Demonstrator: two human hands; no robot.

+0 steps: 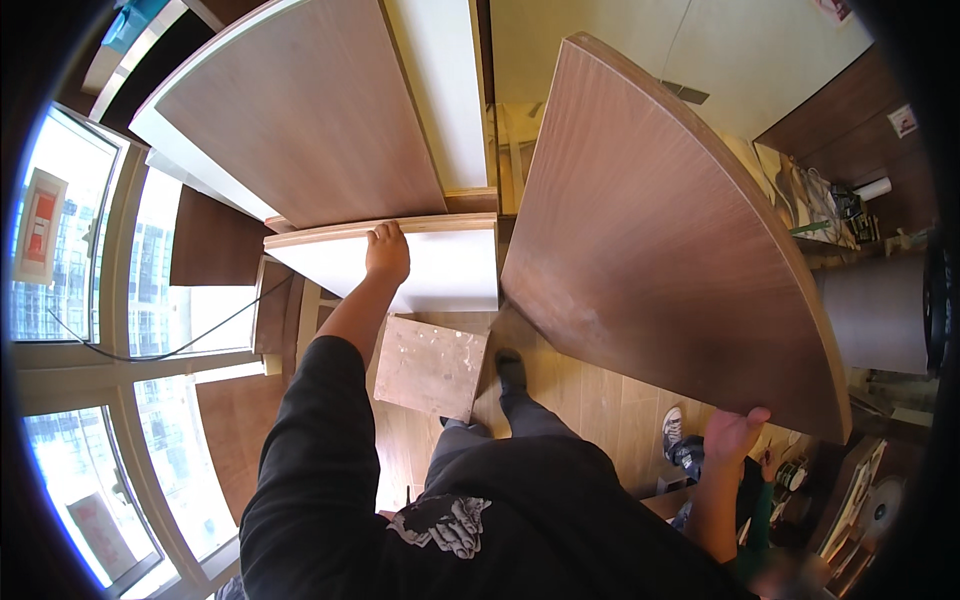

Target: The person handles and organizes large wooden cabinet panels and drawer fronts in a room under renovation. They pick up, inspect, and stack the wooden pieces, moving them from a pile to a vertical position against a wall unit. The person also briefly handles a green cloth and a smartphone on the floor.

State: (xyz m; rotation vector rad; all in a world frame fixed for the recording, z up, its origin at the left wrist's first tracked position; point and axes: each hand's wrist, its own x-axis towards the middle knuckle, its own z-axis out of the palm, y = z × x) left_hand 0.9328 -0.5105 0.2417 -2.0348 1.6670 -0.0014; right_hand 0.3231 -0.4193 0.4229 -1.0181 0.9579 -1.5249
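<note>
My left hand [388,250] reaches forward with its fingers curled over the upper wooden edge of a white-faced board [445,268]. My right hand [735,435] grips the lower right edge of a large brown wood-grain panel [660,230], its thumb lying against the face. This panel stands tilted on my right, far wider than my hand, and hides much of what is behind it. Beyond the white board rises another brown wood-grain panel [310,110] with a white border. Between my feet and the white board is a square wooden stool top [430,365], speckled with pale marks.
Windows [165,270] line the left side, with a thin dark cable [180,350] hanging before them. Another person's sneaker [672,425] and green sleeve [762,510] show at lower right. Shelves with cluttered items [840,210] stand at far right. Wood flooring [590,385] lies below.
</note>
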